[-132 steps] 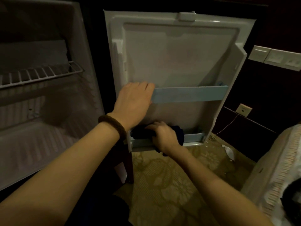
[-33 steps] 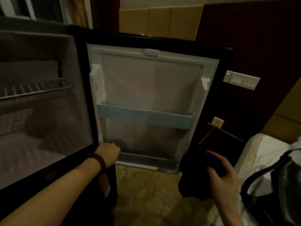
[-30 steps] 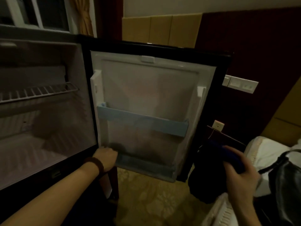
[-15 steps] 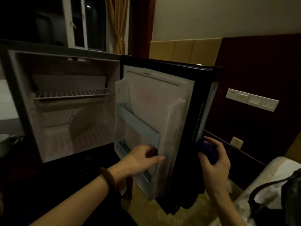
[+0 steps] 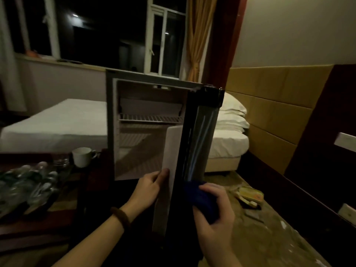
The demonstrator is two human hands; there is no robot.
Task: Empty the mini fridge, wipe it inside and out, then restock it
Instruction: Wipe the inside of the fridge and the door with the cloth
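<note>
Inside the mini fridge (image 5: 146, 132) nothing remains; bottles (image 5: 28, 182) wait on the worktop's left edge. Left hand (image 5: 149, 189) holds the door (image 5: 194, 151) edge, right hand (image 5: 213, 214) clutches a blue cloth (image 5: 198, 197) against its outside. Exterior wiping and restocking probably remain.

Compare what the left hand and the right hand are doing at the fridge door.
The left hand grips the pale inner edge of the fridge door and holds no cloth; the right hand has its grip around a bunched dark blue cloth. The left hand sits on the door's inner side, the right hand at its dark outer side. The left wrist wears a bracelet; the right wrist is bare. Both work low on the door.
</note>
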